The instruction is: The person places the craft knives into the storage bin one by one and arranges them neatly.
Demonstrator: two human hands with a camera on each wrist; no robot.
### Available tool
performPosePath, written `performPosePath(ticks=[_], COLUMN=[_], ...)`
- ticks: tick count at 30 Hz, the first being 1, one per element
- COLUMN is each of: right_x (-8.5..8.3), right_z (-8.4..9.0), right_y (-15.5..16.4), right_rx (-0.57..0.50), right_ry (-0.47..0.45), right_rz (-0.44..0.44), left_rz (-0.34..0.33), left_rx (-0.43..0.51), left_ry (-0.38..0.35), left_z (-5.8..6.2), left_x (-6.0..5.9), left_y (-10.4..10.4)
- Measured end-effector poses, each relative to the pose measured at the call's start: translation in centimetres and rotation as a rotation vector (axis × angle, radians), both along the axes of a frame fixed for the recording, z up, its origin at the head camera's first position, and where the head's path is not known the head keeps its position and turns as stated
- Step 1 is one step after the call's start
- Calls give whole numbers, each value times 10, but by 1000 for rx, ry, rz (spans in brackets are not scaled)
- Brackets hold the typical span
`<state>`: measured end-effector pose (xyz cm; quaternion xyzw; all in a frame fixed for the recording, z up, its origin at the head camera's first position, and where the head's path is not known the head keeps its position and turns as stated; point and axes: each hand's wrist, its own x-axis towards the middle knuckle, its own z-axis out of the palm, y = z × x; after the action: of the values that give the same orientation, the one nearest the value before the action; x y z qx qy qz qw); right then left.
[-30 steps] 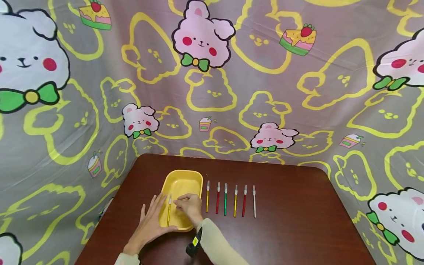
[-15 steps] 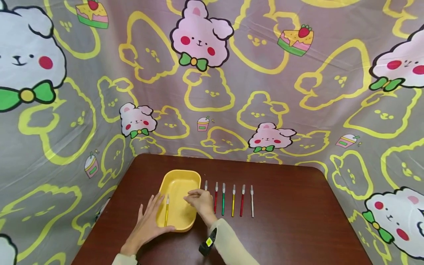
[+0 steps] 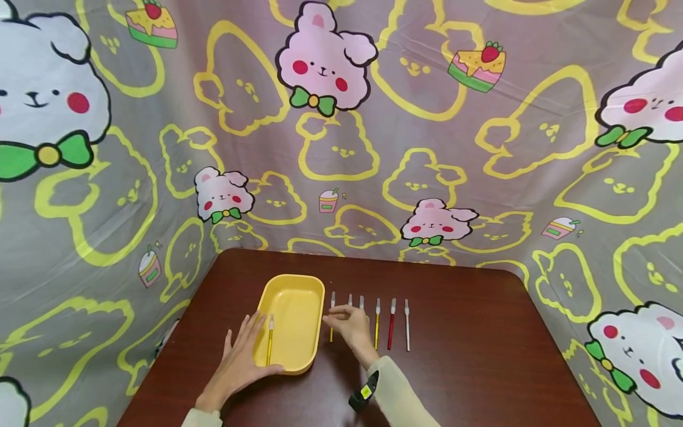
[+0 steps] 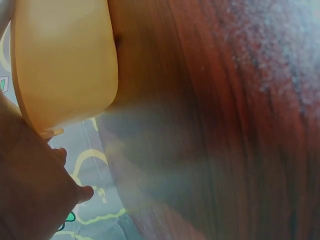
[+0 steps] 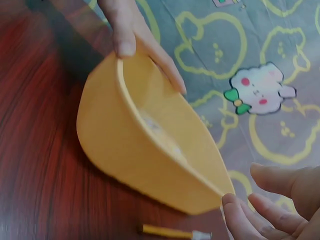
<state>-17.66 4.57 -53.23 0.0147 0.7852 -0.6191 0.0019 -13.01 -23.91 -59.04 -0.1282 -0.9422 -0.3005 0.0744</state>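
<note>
While the left hand (image 3: pixel 240 359) is resting flat against the near left rim of the yellow tray (image 3: pixel 299 299), fingers straight and spread, the right hand (image 3: pixel 349 325) is hovering over the row of pens on the dark wooden surface (image 3: pixel 469 356), fingers loosely curled and holding nothing. One yellow pen (image 3: pixel 270 344) is lying inside the tray, near its left wall. Another yellow pen (image 3: pixel 331 320) is lying just right of the tray, beside the right hand's fingertips.
</note>
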Motion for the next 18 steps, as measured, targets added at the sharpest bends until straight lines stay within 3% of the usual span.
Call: performPosePath(ticks=[6, 18], right_x=[-3, -3], right_z=[-2, -21], right_y=[24, 68], right_rx=[-39, -9], right_ry=[-10, -7], right_rz=[-49, -157], left_rz=[5, 12], left_rx=[-3, -12], left_ry=[10, 13], left_z=[1, -5], left_x=[-3, 1], left_y=[1, -1])
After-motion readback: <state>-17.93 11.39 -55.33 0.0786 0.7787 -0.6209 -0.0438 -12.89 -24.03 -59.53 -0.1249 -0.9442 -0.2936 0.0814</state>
